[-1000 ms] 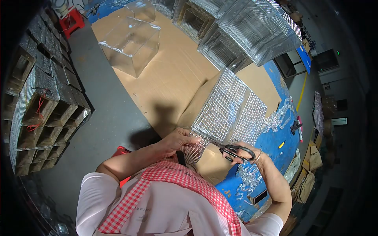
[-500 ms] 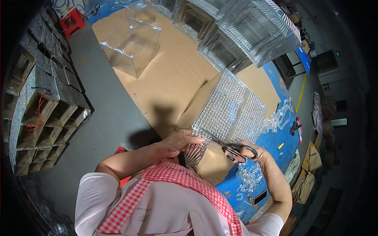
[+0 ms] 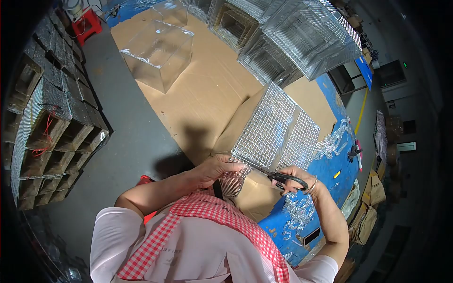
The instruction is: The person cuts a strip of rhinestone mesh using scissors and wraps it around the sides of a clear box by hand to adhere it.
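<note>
A box (image 3: 236, 123) has a sheet of shiny beads (image 3: 271, 125) over its top face, with a narrow seam across it. My left hand (image 3: 218, 169) pinches the beaded sheet at the box's near left corner, where a loose part hangs down. In my right hand (image 3: 293, 179) are black-handled scissors (image 3: 282, 177), with my fingers in the loops. Their blades point left along the near edge of the beads, toward my left thumb. The blade tips are hard to make out.
Clear boxes (image 3: 158, 54) stand on cardboard (image 3: 203, 75), with stacked clear frames (image 3: 302, 40) behind. Loose bead strips (image 3: 299, 212) and a phone (image 3: 311, 236) lie on the blue table (image 3: 278, 228). Beaded boxes (image 3: 56, 137) are stacked at left; a red stool (image 3: 86, 26) stands beyond.
The scissors' handles have opened and then closed together again in my right hand. My left hand has shifted very slightly right along the edge since the first frame.
</note>
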